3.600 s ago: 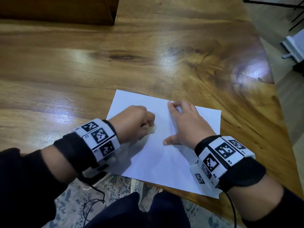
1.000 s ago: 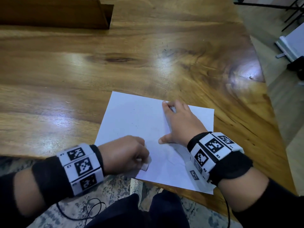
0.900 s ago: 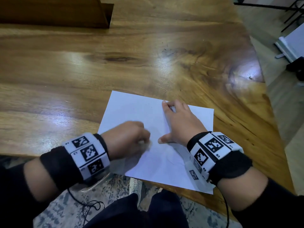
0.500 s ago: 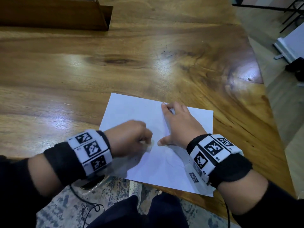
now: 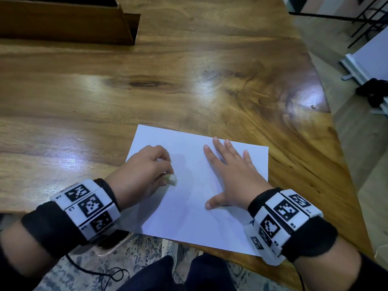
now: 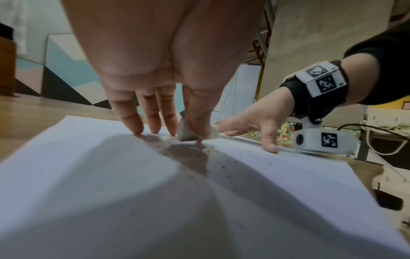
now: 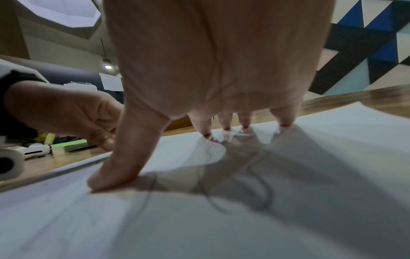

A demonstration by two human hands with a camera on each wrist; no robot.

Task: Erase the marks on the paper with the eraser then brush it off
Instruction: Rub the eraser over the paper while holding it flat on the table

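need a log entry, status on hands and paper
Left hand pinches eraser on paper. Right hand flat, pinning sheet. Pencil lines remain under right hand; crumbs unbrushed. Nothing blocking.

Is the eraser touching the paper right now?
Touching. The left wrist view shows the eraser, pinched by the left hand, with its bottom edge resting on the paper, no gap visible.

One sheet of paper (image 5: pixel 201 198) lies on one wooden table (image 5: pixel 126 80). Two hands are on it: the left hand (image 5: pixel 142 173) pinching one white eraser (image 5: pixel 171 179), and the right hand (image 5: pixel 233 175) spread flat, five fingers (image 5: pixel 217 143) showing. Each wrist wears one marker band (image 5: pixel 88 208), two bands in all. One wooden box (image 5: pixel 63 19) stands at the table's far left.
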